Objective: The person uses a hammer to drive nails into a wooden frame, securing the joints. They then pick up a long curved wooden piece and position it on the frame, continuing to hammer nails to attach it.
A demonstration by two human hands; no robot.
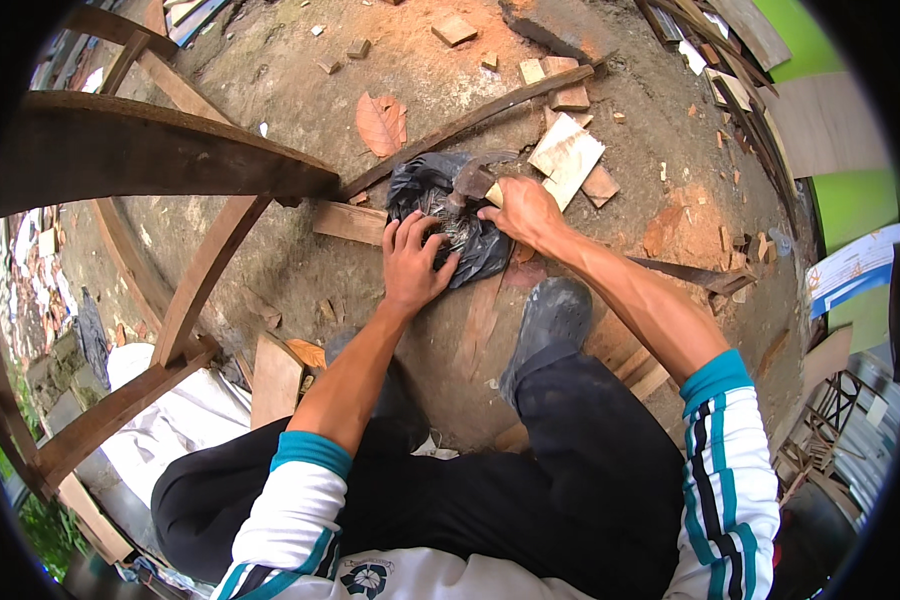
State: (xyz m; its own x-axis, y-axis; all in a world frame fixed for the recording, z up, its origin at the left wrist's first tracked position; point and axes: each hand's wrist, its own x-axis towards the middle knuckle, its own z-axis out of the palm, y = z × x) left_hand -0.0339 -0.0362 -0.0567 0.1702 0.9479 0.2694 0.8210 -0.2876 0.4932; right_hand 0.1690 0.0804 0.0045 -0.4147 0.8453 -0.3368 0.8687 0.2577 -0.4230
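A black plastic bag [440,215] lies open on the dirt ground [300,80], just beside a curved wooden frame [160,150] and scattered wood offcuts [567,155]. The left hand [413,262] is spread flat with its fingers pressed into the bag's mouth, where thin grey nails [458,226] appear to be heaped, while the right hand [526,210] is clenched around the pale handle of a hammer [475,183] whose head rests on the bag's top edge. The picking is judged best done with the bag held still and the hammer kept clear of the reaching fingers.
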